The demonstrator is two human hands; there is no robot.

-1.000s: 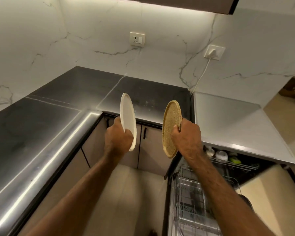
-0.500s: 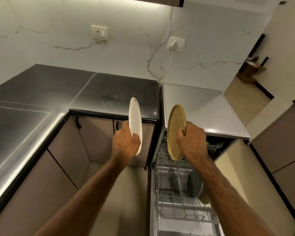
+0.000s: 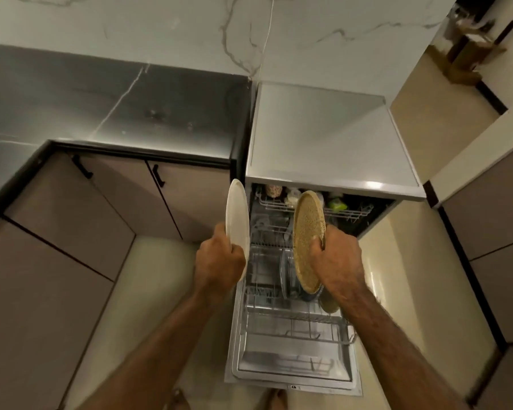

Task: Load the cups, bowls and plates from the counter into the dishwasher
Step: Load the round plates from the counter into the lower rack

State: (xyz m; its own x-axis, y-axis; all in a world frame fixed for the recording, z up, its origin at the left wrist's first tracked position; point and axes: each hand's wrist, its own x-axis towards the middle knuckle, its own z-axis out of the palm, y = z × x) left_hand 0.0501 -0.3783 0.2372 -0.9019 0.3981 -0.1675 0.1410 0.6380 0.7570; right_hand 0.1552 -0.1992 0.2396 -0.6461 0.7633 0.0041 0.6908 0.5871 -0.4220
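- While the open dishwasher (image 3: 332, 184) fills the middle of the view, a small mark on the front edge of its lowered door (image 3: 290, 377) is too small to read
- Items in the upper rack (image 3: 350, 214), at the back of the dishwasher, are blurred; only rounded pale and green shapes show
- In the lower rack (image 3: 293, 315) a grey dish (image 3: 286, 276) stands on edge, partly hidden behind the tan plate
- The left hand (image 3: 219, 261), just left of the dishwasher's lower rack, grips the lower edge of a white plate (image 3: 237, 214) held upright, fingers curled round the rim
- The right hand (image 3: 336, 258), above the lower rack, pinches a speckled tan plate (image 3: 307, 232) upright by its right edge, thumb on the face, fingers hidden behind
- Both forearms reach forward from the bottom edge; the dark counter (image 3: 131, 108) lies left of the dishwasher
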